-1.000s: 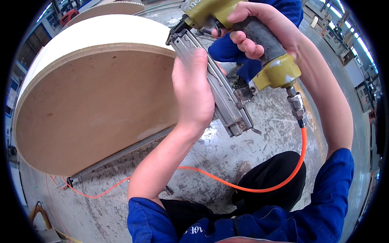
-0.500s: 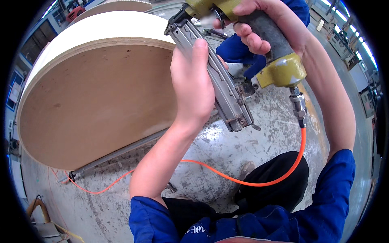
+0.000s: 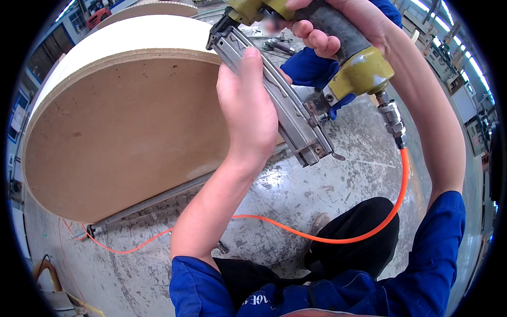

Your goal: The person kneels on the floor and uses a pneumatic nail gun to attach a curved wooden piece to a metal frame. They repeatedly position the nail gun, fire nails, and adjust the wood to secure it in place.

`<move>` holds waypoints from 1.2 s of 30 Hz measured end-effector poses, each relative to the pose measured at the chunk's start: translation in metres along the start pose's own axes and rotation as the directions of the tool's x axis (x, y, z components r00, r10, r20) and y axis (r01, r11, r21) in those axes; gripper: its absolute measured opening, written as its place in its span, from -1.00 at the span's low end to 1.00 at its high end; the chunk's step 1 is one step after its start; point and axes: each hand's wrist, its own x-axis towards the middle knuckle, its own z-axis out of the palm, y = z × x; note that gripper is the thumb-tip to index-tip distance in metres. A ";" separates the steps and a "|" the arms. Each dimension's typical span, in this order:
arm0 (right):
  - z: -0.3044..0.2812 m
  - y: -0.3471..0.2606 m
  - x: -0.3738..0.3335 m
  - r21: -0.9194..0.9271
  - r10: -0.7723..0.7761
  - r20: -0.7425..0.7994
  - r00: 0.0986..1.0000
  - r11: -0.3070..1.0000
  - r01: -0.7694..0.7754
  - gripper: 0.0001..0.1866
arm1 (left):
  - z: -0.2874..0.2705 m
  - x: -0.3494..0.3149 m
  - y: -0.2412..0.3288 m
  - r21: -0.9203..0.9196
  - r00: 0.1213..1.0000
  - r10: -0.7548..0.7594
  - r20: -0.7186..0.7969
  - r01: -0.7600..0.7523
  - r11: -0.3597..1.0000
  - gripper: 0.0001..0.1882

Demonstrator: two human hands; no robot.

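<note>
"Scratched grey floor is all around. What stands on the left?"

"Some big brown wood with a round top. Its curved side is white."

"Where is the nail gun?"

"Up in front of the person, above the floor. Its front end is up near the wood, but I can't tell if they touch."

"What does the left hand do?"

"It wraps around the long metal part, thumb on top."

"And the right hand?"

"Its fingers curl tight around the dark handle. An orange hose hangs from the handle's end."
</note>
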 end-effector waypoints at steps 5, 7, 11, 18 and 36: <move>0.005 -0.002 -0.001 -0.003 0.027 -0.062 0.998 1.000 -0.027 -0.75 | -0.004 0.003 -0.001 0.050 1.000 0.009 -0.010 -0.009 0.999 -0.71; 0.002 -0.003 0.001 -0.039 0.025 -0.028 0.999 0.999 -0.026 -0.75 | -0.003 0.004 -0.002 0.049 1.000 0.019 -0.014 -0.018 0.999 -0.71; 0.001 -0.002 0.000 -0.019 -0.012 -0.040 0.999 1.000 0.011 -0.73 | 0.001 0.001 0.001 0.022 1.000 -0.011 -0.021 0.011 1.000 -0.71; 0.008 -0.004 -0.004 -0.024 -0.029 -0.036 0.999 0.999 0.028 -0.74 | 0.002 0.001 0.009 0.029 1.000 0.017 -0.008 -0.017 0.999 -0.69; -0.007 0.004 -0.004 0.007 0.052 -0.015 0.999 0.999 -0.052 -0.68 | 0.001 -0.002 -0.004 0.079 0.996 -0.082 0.018 0.080 0.994 -0.70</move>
